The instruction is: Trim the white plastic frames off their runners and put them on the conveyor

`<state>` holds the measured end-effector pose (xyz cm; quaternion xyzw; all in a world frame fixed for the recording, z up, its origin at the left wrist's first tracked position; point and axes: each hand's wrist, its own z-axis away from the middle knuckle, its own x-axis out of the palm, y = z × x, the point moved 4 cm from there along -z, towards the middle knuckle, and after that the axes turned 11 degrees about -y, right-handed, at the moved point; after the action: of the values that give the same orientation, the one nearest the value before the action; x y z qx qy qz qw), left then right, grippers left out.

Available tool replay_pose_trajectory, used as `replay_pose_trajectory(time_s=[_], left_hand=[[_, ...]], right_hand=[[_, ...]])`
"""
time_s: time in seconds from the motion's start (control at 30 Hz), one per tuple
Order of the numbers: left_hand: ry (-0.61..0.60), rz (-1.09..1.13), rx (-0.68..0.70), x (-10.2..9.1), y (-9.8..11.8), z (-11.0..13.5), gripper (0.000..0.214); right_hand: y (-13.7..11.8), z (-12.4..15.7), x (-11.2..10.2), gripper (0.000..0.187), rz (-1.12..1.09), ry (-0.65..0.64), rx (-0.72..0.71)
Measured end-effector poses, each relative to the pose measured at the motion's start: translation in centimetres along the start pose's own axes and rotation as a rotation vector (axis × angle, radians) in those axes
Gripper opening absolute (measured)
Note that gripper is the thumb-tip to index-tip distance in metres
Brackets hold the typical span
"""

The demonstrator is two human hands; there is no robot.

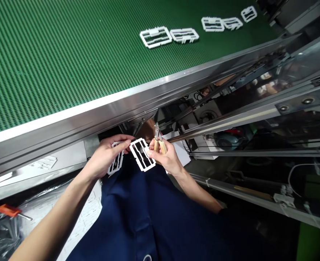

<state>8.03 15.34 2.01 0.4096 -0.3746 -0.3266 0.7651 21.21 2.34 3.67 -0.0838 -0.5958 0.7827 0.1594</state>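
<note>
My left hand is closed on a white plastic frame that hangs below its palm, and its fingertips also touch the top corner of a second white frame. My right hand pinches the other edge of that second frame and grips small wooden-handled cutters, blades pointing up. Both hands meet above my dark blue apron, just under the conveyor's steel edge.
A green conveyor belt fills the upper left, bounded by a steel rail. Several white frames lie on it at the far right. Machinery and metal bars run to the right. An orange tool lies at lower left.
</note>
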Motion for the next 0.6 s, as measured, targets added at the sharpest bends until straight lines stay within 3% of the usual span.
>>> replay_pose_trajectory(time_s=[0.33,0.6], left_hand=[[-0.238,-0.138,-0.033,-0.9,0.9,0.0,0.023],[-0.28,-0.393,0.001,-1.0,0.8,0.7,0.019]], right_hand=[[0.2,0.1,0.8,0.024,0.117,-0.125,0.013],[1.7,-0.4,1.5,0.016,0.163,-0.228,0.028]])
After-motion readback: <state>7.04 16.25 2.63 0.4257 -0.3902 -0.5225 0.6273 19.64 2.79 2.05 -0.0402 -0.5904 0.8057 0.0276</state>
